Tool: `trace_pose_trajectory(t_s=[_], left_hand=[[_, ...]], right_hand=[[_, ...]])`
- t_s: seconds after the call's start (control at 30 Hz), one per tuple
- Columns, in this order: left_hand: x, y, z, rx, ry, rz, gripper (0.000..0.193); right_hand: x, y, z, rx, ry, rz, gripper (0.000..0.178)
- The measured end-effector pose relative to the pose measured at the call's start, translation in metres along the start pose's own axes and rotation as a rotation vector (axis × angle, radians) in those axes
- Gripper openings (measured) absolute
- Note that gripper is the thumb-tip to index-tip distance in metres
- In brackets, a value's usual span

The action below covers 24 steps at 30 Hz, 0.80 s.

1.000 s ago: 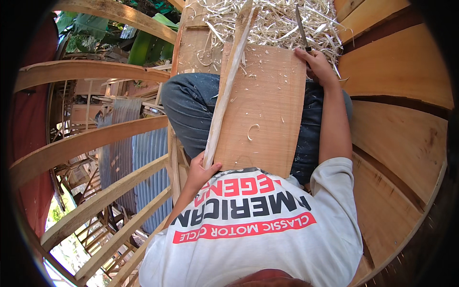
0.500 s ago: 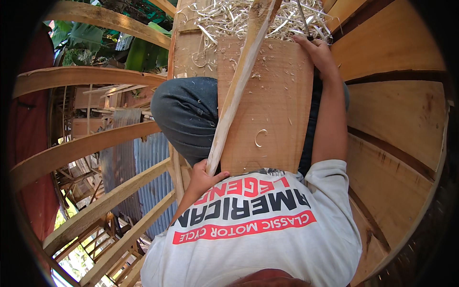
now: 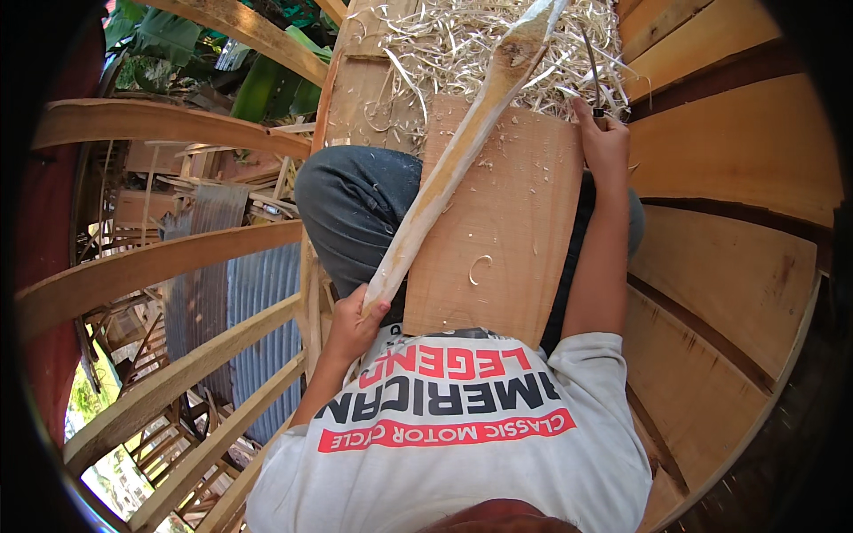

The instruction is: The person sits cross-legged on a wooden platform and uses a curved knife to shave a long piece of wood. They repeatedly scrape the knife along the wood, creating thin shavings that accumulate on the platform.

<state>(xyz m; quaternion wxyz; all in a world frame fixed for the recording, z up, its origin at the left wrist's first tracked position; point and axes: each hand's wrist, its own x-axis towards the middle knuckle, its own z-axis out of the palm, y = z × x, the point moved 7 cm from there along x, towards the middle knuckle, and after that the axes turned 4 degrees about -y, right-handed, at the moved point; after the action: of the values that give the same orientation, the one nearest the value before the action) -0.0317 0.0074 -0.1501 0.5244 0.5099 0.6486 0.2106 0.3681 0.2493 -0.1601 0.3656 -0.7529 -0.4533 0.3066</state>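
My left hand (image 3: 354, 322) is closed around the near end of a long, pale wooden stick (image 3: 435, 194), part of its bark shaved away. The stick slants up and right across a flat wooden board (image 3: 502, 226) on my lap. Toward its far end it thickens at a brown knot. My right hand (image 3: 606, 147), by the board's far right corner, grips the dark handle of a knife (image 3: 590, 69). Its thin blade points away from me, apart from the stick. A few shavings and one curled strip (image 3: 480, 270) lie on the board.
A heap of pale wood shavings (image 3: 444, 62) covers the planks beyond the board. Wooden slats form a railing (image 3: 169, 258) on the left, with corrugated metal sheets (image 3: 262, 311) below. Wide planks (image 3: 720, 275) make a wall close on my right.
The stick's far end has swung right and come nearer, bringing its knot into view. My left hand has shifted slightly left. My right hand has come nearer, with the knife still held.
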Motion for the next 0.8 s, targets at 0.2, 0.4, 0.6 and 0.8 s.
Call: trace_pose_trajectory(t_s=[0.2, 0.4, 0.6, 0.8], left_hand=[[0.02, 0.011, 0.014, -0.003, -0.045, -0.029, 0.033], [0.016, -0.002, 0.017, -0.16, -0.052, -0.231, 0.027], [0.008, -0.018, 0.023, -0.315, -0.04, -0.418, 0.027], [0.01, -0.031, 0.026, -0.371, -0.127, -0.517, 0.027]], right_hand=[[-0.001, 0.005, -0.011, 0.19, 0.093, -0.189, 0.066], [-0.066, -0.031, 0.0, -0.229, -0.124, -0.348, 0.061], [-0.085, -0.056, 0.018, -0.653, -0.277, -0.389, 0.063], [-0.081, -0.072, 0.042, -0.858, -0.406, -0.346, 0.065]])
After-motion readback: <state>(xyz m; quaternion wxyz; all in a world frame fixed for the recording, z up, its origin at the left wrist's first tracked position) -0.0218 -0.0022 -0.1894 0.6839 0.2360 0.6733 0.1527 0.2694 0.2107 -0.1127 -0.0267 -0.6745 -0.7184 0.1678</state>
